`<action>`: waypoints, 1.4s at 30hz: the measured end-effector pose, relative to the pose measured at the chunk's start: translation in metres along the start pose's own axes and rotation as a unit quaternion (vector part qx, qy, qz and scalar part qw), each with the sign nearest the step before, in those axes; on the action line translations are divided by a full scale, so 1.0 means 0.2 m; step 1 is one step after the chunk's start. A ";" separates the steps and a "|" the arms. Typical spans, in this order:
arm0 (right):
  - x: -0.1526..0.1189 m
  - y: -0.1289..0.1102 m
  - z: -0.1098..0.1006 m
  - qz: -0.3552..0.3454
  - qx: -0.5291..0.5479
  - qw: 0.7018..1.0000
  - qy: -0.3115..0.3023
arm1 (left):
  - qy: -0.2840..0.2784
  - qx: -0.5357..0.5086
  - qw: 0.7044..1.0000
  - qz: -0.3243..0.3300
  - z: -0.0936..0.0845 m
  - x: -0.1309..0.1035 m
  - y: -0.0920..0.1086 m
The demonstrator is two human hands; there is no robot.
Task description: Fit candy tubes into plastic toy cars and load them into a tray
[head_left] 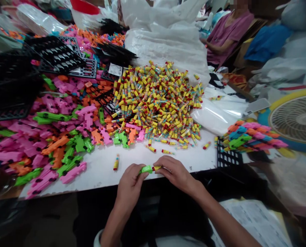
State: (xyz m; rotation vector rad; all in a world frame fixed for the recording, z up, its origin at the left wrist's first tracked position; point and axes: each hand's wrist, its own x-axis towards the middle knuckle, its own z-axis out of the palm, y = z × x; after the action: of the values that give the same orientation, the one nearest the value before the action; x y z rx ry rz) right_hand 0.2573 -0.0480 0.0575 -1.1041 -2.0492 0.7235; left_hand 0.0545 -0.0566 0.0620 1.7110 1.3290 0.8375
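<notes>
Near the table's front edge, my left hand [132, 178] pinches a green toy car [146, 169] between thumb and fingers. My right hand [174, 171] grips a small yellow tube with a red end [156, 168], its red end at the car's right end. Whether the two are joined or only touching I cannot tell. Beyond my hands lies a big heap of similar yellow-labelled tubes [158, 99]. One loose tube [116, 162] rests left of my hands. Pink, green and orange toy cars [73, 147] are piled to the left.
Black plastic trays [55, 55] are stacked at the back left. On the right, a black rack [227, 154] stands beneath a bundle of coloured cars [247, 135], beside a fan [296, 118]. A white plastic sack [165, 44] lies behind the heap. A person in pink [227, 34] sits farther back.
</notes>
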 end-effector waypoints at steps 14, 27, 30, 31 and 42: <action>0.12 0.04 -0.01 -0.014 0.000 1.000 0.026 | -0.012 -0.184 0.972 -0.142 -0.06 0.07 0.01; 0.12 0.10 0.03 0.100 0.099 0.989 0.035 | -0.058 -0.519 0.816 -0.247 -0.10 0.05 0.06; 0.11 0.11 0.04 0.107 0.093 0.989 0.037 | -0.067 -0.537 0.804 -0.248 -0.09 0.05 0.06; 0.11 0.11 0.04 0.107 0.091 0.989 0.037 | -0.071 -0.541 0.801 -0.247 -0.09 0.04 0.06; 0.12 0.11 0.05 0.114 0.095 0.988 0.046 | -0.076 -0.556 0.793 -0.237 -0.08 0.04 0.06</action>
State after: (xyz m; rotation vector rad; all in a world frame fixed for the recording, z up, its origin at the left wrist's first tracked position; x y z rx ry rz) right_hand 0.2501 -0.0177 0.0432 -1.2483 -1.7541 0.9427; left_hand 0.0472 -0.0475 0.0800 0.4602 0.7732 0.8726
